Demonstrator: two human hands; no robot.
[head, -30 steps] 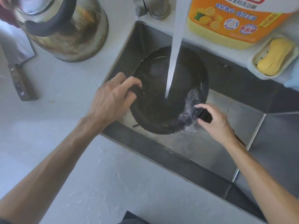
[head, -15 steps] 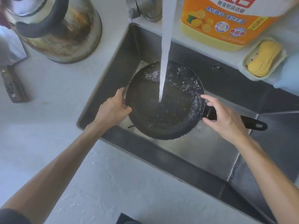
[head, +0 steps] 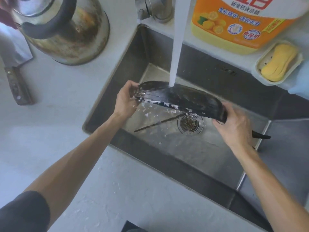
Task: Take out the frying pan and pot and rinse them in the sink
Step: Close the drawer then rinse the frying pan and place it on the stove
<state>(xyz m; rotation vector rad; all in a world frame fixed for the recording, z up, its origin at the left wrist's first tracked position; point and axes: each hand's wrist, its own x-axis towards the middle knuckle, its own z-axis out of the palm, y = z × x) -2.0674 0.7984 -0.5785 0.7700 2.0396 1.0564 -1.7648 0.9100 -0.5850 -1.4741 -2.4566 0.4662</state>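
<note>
The right hand (head: 234, 126) is covering most of the frying pan (head: 184, 99) handle, only its tip showing at right. The top edge is cutting off the kettle (head: 66, 30), the faucet (head: 153, 10) and the detergent bottle (head: 234, 22). The left edge is clipping the cleaver (head: 15, 64). Splashing water is blurring the pan's lower rim.

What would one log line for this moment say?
step: rinsing frying pan | pan: tilted under tap stream over sink | left hand: grips rim | right hand: grips handle end
</note>
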